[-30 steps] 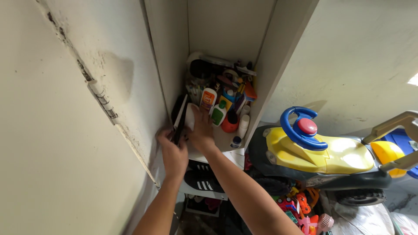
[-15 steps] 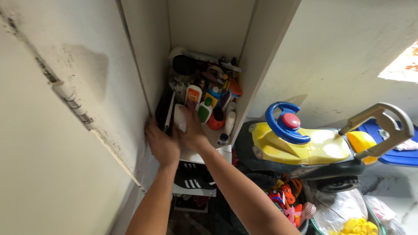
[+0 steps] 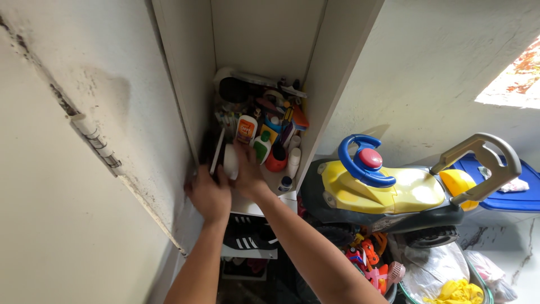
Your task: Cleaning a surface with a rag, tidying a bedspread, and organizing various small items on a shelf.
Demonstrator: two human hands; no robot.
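Note:
Both my hands reach into a narrow white cabinet shelf [image 3: 281, 194] crowded with bottles. My left hand [image 3: 209, 194] grips a thin flat black object [image 3: 209, 151] with a white edge, standing upright against the cabinet's left wall. My right hand [image 3: 246, 171] rests on a white bottle [image 3: 230, 160] right beside it. Just behind stand a white bottle with an orange label [image 3: 246, 129], a green-capped bottle [image 3: 261, 147] and an orange-red bottle [image 3: 276, 159].
An open cabinet door with a hinge [image 3: 98, 145] fills the left. A black shoe with white stripes [image 3: 246, 236] lies on the lower shelf. A yellow ride-on toy car [image 3: 394, 191] with a blue steering wheel stands to the right, above small toys [image 3: 371, 259] and a blue bin lid [image 3: 506, 194].
My left hand has slid slightly down and back along the flat black object. The view has shifted a little, showing more of the floor at right.

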